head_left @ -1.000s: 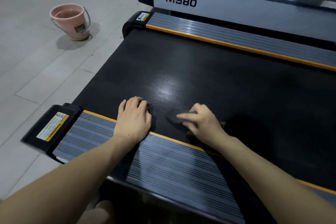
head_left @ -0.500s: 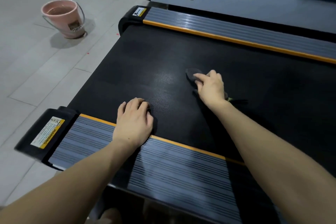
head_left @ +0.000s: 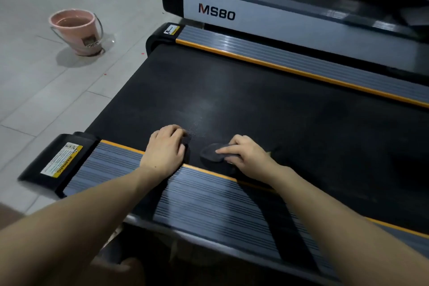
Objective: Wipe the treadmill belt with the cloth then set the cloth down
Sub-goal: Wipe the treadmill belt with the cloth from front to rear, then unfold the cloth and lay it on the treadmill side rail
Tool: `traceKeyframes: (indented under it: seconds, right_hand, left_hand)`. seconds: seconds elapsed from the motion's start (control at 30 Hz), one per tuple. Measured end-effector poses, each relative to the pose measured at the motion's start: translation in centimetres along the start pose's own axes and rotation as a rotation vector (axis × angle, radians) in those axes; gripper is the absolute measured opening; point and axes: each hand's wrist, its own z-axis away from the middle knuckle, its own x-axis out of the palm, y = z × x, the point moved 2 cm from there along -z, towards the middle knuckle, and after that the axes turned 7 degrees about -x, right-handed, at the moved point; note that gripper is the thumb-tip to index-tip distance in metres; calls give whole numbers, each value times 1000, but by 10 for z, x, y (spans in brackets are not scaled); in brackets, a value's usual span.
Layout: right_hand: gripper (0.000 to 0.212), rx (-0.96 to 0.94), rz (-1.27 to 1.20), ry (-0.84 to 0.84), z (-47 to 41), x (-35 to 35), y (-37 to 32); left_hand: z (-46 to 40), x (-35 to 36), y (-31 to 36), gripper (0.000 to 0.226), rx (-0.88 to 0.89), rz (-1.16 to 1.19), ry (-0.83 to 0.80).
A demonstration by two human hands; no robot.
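Your right hand (head_left: 246, 155) pressed flat on dark cloth (head_left: 212, 152), fingers together on top, not pinching. Cloth lies on treadmill belt (head_left: 255, 100) at near edge, just beside orange strip of near side rail (head_left: 209, 204). Your left hand (head_left: 166, 148) spread flat, empty, straddling near belt edge as brace. Likely mid-wipe. Keep palm pressure even, push straight toward far rail (head_left: 301, 62), overlap passes, work rightward. Don't let cloth bunch under fingers. Pink bucket (head_left: 76, 30) on floor, well apart.
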Motion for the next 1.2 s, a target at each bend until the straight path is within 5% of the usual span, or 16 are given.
traceKeyframes:
  seconds: [0.2, 0.43, 0.73, 1.03, 1.2]
  right_hand:
    - [42, 203, -299, 386, 9, -48, -76]
    - [36, 288, -721, 626, 50, -72, -147]
    - [41, 353, -778, 636, 72, -56, -189]
    - [51, 402, -904, 653, 77, -45, -189]
    - [68, 427, -957, 626, 84, -51, -176]
  left_hand:
    - [14, -40, 26, 24, -4, 276, -129]
    - [71, -105, 59, 11, -164, 733, -163]
    - [141, -121, 91, 31, -210, 998, -197]
    - [127, -121, 73, 22, -118, 783, -202]
    - [115, -127, 66, 23, -114, 877, -228]
